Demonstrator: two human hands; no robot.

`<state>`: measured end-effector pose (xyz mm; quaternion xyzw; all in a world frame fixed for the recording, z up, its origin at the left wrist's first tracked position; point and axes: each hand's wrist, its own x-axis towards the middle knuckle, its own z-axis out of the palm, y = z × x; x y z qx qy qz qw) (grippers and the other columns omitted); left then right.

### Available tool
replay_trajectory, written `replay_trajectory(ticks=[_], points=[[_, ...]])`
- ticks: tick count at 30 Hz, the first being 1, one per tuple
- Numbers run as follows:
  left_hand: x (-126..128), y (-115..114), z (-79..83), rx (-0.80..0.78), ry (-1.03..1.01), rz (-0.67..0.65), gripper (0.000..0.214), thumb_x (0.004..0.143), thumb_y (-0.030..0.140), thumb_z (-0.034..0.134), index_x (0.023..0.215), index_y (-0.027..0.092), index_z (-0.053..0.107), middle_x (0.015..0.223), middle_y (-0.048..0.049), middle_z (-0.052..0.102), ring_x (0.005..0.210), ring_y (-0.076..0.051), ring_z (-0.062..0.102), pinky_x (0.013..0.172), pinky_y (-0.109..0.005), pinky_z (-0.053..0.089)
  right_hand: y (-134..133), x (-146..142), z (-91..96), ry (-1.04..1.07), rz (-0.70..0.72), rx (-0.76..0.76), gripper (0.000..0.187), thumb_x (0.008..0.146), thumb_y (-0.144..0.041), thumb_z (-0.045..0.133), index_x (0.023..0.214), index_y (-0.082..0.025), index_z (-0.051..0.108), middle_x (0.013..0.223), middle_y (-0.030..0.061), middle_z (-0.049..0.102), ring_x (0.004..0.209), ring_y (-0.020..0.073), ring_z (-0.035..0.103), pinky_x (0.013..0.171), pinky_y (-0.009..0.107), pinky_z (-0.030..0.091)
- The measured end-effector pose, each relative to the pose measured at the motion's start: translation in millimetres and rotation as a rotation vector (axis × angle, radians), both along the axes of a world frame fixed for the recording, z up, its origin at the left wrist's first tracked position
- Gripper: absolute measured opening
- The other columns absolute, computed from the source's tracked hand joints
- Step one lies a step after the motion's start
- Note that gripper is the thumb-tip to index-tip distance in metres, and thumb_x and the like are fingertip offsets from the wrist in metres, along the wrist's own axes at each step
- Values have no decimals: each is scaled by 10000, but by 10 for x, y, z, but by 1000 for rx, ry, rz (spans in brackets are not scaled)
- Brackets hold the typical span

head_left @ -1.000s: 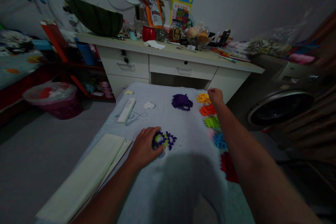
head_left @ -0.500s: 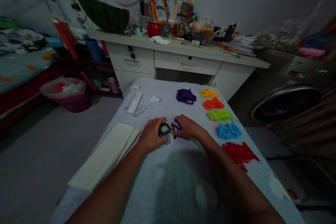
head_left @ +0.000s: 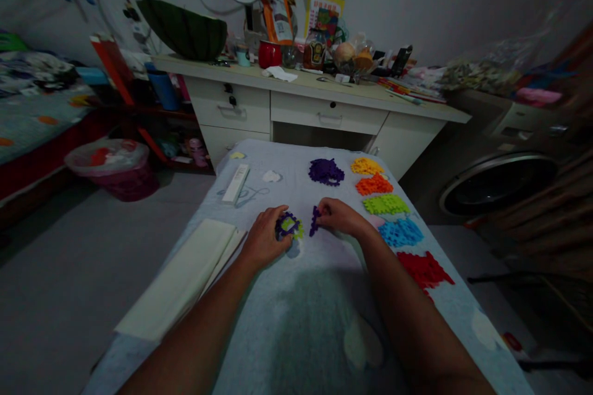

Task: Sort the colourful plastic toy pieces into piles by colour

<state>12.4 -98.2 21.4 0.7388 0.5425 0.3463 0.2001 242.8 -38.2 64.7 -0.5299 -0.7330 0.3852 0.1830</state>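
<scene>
My left hand (head_left: 267,236) is closed around a small assembly of purple and green interlocking plastic pieces (head_left: 288,224), low over the cloth-covered table (head_left: 259,321). Between the thumb and fingers of my right hand (head_left: 340,216) is a single purple interlocking piece (head_left: 314,221), tilted nearly edge-on and apart from the assembly. A pile of purple pieces (head_left: 327,171) lies beyond my hands. Down the right side run piles of yellow (head_left: 367,166), orange (head_left: 374,184), green (head_left: 385,204), blue (head_left: 401,232) and red pieces (head_left: 426,270).
A folded cream cloth or paper (head_left: 180,278) lies along the table's left edge, with a narrow white box (head_left: 236,184) farther back. Past the table stands a cluttered white desk (head_left: 328,111). A washing machine (head_left: 495,160) is at right, a pink bin (head_left: 115,170) at left.
The purple piece in my right hand has come away from the assembly and turned nearly edge-on. My left hand still holds the assembly. The whole view has shifted slightly.
</scene>
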Motion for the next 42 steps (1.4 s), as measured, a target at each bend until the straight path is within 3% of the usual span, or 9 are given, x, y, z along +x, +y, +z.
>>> replay_trajectory(ticks=[5,10,18,22,27,31,34,37,42], points=[[3,-7,-1,35,-11,29,603,726,276,677,1303,211,516,1242,-93,581,1169,-298,504,1026,-496,424,414,64,-48,299,-386,91,153,708,-204,616,755,-211,471,532,-78,506,459,100,510,432,188,390],[-17,8,-2,27,-97,72,488,796,315,618,1264,201,538,1227,-99,590,1187,-289,513,1029,-484,425,828,26,-153,380,-684,176,143,707,-201,593,783,-216,472,560,-68,498,491,113,551,418,185,428],[-31,27,-17,35,-191,127,395,839,317,567,1215,194,561,1184,-108,618,1132,-268,557,994,-477,453,910,-24,-383,367,-797,142,176,704,-118,517,862,-195,507,603,-54,546,525,113,591,503,194,475],[-36,50,-55,8,-273,164,385,847,316,559,1216,209,560,1193,-103,613,1109,-257,583,957,-468,485,831,33,-395,261,-787,227,264,706,-138,505,963,-178,547,745,3,628,648,146,643,607,243,512],[-46,90,-87,-15,-373,211,358,849,293,518,1190,199,574,1196,-95,614,1091,-245,595,940,-450,507,664,52,-301,42,-672,467,244,704,-156,528,925,-163,631,925,70,676,889,190,631,855,314,487],[-47,113,-90,-14,-419,255,362,820,228,479,1164,196,589,1185,-88,624,1079,-239,599,968,-452,491,458,-114,-241,80,-304,308,170,767,-188,564,895,-166,672,806,21,654,761,158,600,765,281,474],[-45,122,-97,-9,-449,269,388,785,185,462,1150,192,594,1182,-89,627,1071,-237,604,978,-446,484,288,-278,-238,92,-20,245,219,762,-220,669,973,-165,691,880,19,635,734,127,558,741,269,457],[-44,124,-98,-5,-457,264,426,739,139,455,1139,192,595,1174,-83,630,1058,-231,608,974,-436,484,150,-396,-230,25,131,265,343,734,-219,744,1068,-170,688,988,39,585,782,123,526,768,275,445],[-41,128,-88,-15,-442,263,467,701,92,444,1131,203,589,1180,-68,627,1058,-219,604,983,-422,476,48,-460,-158,-60,297,258,402,726,-217,778,1110,-166,674,977,37,521,845,146,498,783,276,425]])
